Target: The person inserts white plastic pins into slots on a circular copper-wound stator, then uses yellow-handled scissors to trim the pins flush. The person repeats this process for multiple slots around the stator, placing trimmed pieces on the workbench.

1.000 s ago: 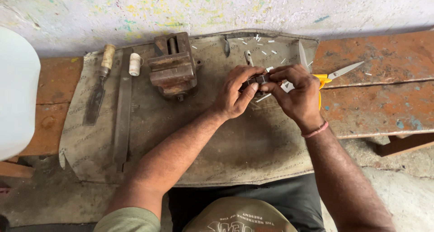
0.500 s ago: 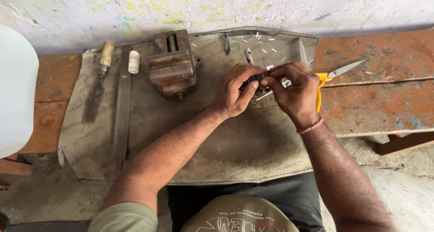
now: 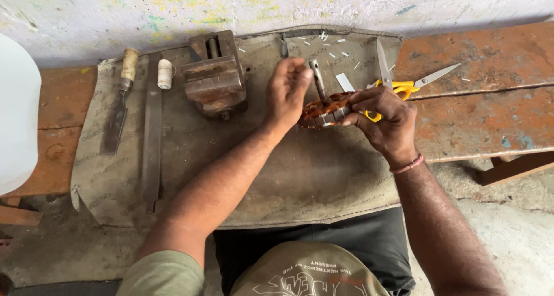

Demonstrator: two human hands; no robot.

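I see the right hand (image 3: pixel 386 120) grasping a copper-wound coil (image 3: pixel 324 110); the left hand (image 3: pixel 287 94), fingers curled, touches its left end, right of the vise (image 3: pixel 214 77).

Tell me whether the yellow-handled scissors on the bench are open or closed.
Open. The scissors lie behind the right hand, their two blades spread apart in a V, one pointing up toward the wall, the other out to the right.

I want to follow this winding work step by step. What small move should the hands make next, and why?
Probably the left hand should come back down onto the copper-wound ring. The right hand alone grips the ring from its right side, while the left hand is lifted just above its left edge with pinched fingers, so the ring looks only half supported.
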